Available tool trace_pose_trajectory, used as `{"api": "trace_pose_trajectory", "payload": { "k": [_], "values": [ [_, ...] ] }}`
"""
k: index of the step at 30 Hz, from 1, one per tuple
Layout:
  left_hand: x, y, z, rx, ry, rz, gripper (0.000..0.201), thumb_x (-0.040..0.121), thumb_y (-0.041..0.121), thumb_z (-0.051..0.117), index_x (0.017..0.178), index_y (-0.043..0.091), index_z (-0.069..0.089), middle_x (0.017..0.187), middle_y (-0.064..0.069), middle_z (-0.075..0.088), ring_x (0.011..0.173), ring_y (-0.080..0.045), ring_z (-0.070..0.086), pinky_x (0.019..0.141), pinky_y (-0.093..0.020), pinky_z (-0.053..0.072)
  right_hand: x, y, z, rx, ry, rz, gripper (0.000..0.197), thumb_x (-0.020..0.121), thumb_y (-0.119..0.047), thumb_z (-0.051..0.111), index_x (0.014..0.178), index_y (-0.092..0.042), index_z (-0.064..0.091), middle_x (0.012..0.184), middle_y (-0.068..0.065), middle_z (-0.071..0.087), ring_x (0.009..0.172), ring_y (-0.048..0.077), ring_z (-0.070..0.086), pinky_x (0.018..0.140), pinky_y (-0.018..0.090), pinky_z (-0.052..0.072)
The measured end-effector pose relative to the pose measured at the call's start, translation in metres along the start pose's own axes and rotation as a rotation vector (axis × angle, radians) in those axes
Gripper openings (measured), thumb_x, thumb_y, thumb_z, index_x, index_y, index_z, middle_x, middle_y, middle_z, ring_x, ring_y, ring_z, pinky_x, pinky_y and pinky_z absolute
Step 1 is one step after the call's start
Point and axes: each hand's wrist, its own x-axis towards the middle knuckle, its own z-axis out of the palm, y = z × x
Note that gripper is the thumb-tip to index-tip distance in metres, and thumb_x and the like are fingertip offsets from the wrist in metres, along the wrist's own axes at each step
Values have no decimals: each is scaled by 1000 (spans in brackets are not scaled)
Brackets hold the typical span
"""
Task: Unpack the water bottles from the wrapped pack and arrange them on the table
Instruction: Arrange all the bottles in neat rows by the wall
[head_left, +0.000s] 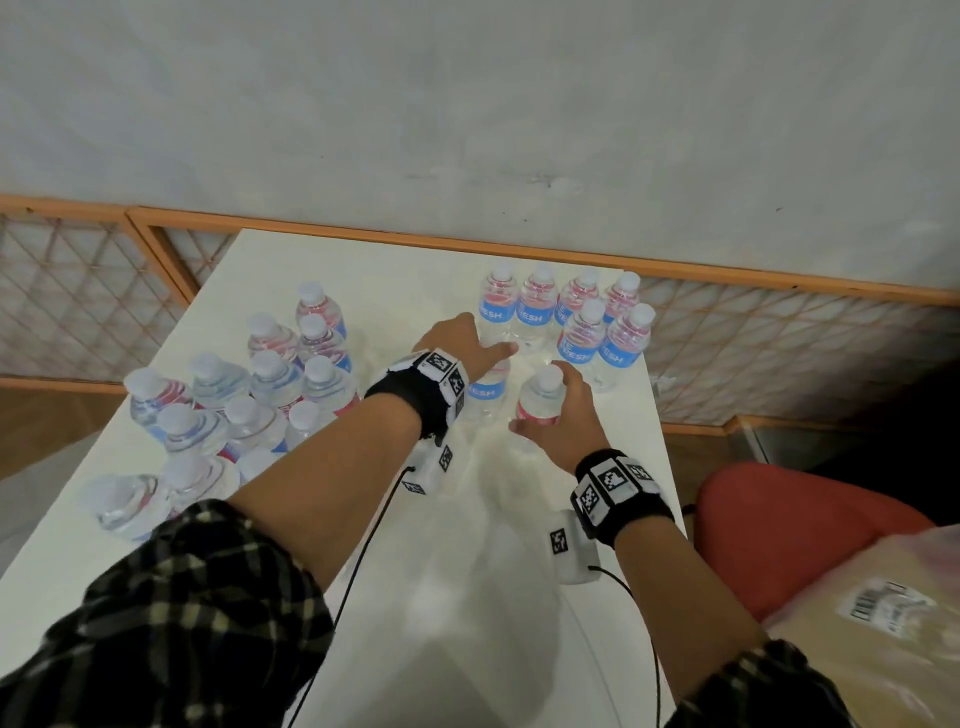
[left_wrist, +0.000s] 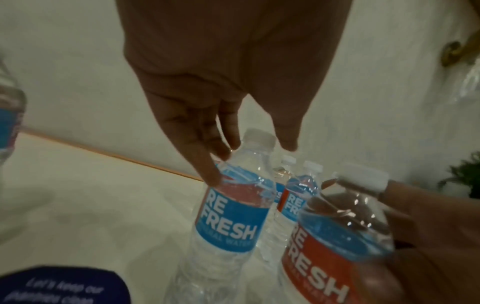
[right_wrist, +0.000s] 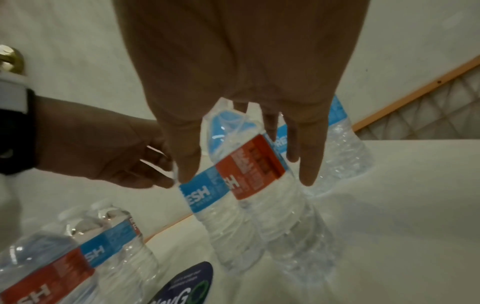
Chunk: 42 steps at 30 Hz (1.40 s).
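Observation:
Two small water bottles with blue and red labels stand side by side on the white table (head_left: 441, 597). My left hand (head_left: 467, 340) reaches over the left bottle (head_left: 488, 389); in the left wrist view its fingers (left_wrist: 207, 164) lie on the bottle's (left_wrist: 233, 216) shoulder, with the thumb beside the cap. My right hand (head_left: 550, 410) grips the other bottle (head_left: 537, 400) round its upper body, thumb and fingers on either side of the red label (right_wrist: 254, 174). Several bottles (head_left: 576, 317) stand in rows at the back right. The pack (head_left: 223, 410) sits at the left.
A red chair (head_left: 779, 519) and a brown wrapped parcel (head_left: 857, 623) are at the lower right, off the table. An orange-framed lattice rail (head_left: 779, 343) runs behind the table below a pale wall. A dark blue sticker (left_wrist: 64, 288) lies on the tabletop near me.

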Motion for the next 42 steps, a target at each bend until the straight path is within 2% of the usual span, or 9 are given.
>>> {"api": "trace_pose_trajectory", "payload": {
  "k": [5,9,14,17,22,27,31,36,42],
  "values": [
    [-4,-11,14,-181,-182,-37,88,68,37,81,139,16,33,133,-9,51,118,-28,54,100,-41,45,4,-15,-9,-140,19,-12,62,74,-22,78,127,-19,45,121,7,42,105,19,45,93,27,38],
    [-11,-15,31,-266,-134,-56,69,80,20,73,138,11,36,132,-12,55,119,-33,54,100,-37,44,12,-14,-17,-3,-22,-35,64,81,-2,65,137,-19,39,130,3,50,119,19,49,94,25,39],
    [-12,-29,60,-366,-67,-131,71,84,28,70,140,6,32,135,-13,51,122,-31,52,97,-34,41,17,12,-5,115,179,170,85,76,-18,77,144,-21,27,147,9,35,132,28,41,109,45,37],
    [-9,-36,77,-412,-52,-147,82,79,32,74,142,5,29,140,-13,47,127,-28,49,99,-33,41,14,26,10,110,180,309,91,67,-32,84,139,-19,29,141,13,34,125,30,46,104,43,42],
    [0,-31,85,-499,-5,-76,66,75,38,76,127,10,47,122,-8,61,112,-26,61,86,-29,47,27,15,23,91,224,263,91,66,-41,83,137,-14,33,131,11,36,118,25,44,97,36,40],
    [5,-37,85,-489,-24,-103,69,78,40,74,132,13,41,128,-8,59,115,-29,58,95,-37,48,38,15,18,64,145,158,70,75,-32,77,134,-16,43,123,5,54,112,21,55,95,34,45],
    [11,-40,84,-436,-33,-64,67,81,41,70,134,13,40,128,-8,58,115,-29,58,94,-36,47,38,15,12,106,100,119,76,81,-20,69,144,-21,27,134,1,51,117,19,53,94,31,42],
    [10,-40,88,-463,-36,-65,64,82,42,68,133,15,39,125,-6,60,111,-27,60,91,-36,49,45,3,20,-38,212,33,78,69,-44,77,133,-19,41,129,3,48,120,20,42,103,34,37],
    [11,-43,84,-420,-75,-48,66,84,40,67,137,14,36,132,-7,56,118,-29,55,94,-35,44,41,6,-6,98,107,72,67,83,-8,65,139,-19,31,135,2,51,119,16,51,92,24,39]
  ]
}}
